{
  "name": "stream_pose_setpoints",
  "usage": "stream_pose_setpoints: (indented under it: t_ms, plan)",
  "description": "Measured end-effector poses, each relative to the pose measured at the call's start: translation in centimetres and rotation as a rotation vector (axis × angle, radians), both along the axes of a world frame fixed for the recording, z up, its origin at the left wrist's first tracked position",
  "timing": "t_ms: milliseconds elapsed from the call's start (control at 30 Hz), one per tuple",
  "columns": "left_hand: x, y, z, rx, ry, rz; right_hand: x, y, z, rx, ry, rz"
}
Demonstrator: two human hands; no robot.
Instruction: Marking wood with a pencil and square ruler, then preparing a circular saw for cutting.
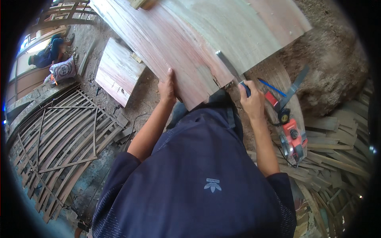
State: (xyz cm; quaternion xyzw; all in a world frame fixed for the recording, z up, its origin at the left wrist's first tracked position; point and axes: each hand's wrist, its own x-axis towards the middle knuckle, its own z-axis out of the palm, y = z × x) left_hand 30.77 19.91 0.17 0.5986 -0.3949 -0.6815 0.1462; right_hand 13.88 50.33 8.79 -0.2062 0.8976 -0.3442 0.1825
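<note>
A broad panel of pale, pinkish wood boards [174,43] stretches away in front of me, with a notched near edge. My left hand [168,88] grips its left edge, thumb on top and fingers underneath. In my right hand [253,99] is the blue handle of a chisel [227,64], its flat metal blade lying along the wood near the notch. Right of that hand are a blue pencil [272,87], a try square [294,86] with a red handle, a dark tape measure [283,116] and a red electric planer [293,137].
A smaller wood panel [119,71] lies to the left. Beyond it a person [47,55] is low down near a filled sack [63,69]. A slatted wooden frame [67,139] fills the left; stacked wood strips [337,146] lie at right, below a brown mound [333,91].
</note>
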Motion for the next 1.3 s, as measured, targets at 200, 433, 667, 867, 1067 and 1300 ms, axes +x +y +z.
stream_pose_setpoints:
  t_ms: [200,433,667,867,1067,1300]
  plan:
    - [0.4,0.2,-0.6,-0.042,0.069,-0.006,-0.9,-2.2,0.4,-0.148,0.132,0.056]
    - [0.4,0.1,-0.6,-0.035,0.07,-0.01,-1.7,-5.0,0.4,-0.122,0.191,0.012]
    - [-0.8,1.2,1.3,-0.513,-0.268,-0.065,-1.6,-2.2,1.9,-0.222,0.18,-0.131]
    - [-9.9,-1.1,5.2,-1.296,-0.194,-0.817,2.9,6.0,2.3,-0.099,0.172,-0.351]
    - [-18.0,-5.3,2.3,-1.363,0.037,-1.121,9.0,5.1,3.4,-0.137,0.181,-0.675]
    - [-13.6,-18.5,2.0,-0.777,0.07,-0.104,22.0,3.9,3.9,-0.167,0.329,-0.887]
